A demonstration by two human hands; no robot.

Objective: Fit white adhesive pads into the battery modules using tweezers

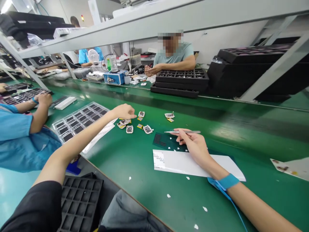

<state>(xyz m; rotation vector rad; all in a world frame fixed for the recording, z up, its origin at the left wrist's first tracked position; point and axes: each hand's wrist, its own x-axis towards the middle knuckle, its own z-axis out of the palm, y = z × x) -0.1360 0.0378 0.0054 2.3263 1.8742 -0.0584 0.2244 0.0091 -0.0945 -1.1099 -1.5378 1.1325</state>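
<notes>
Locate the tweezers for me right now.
In the head view, the tweezers are just right of centre, held in the right hand, tip pointing left, by the dark green sheet.

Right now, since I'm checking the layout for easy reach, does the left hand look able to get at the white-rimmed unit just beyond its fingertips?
Likely yes: the left hand is right beside the white-rimmed unit, and nothing visible stands in the way between them.

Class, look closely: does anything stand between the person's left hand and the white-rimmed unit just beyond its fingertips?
Nothing visible: the left hand is close beside the white-rimmed unit, though whether they touch is unclear.
</notes>
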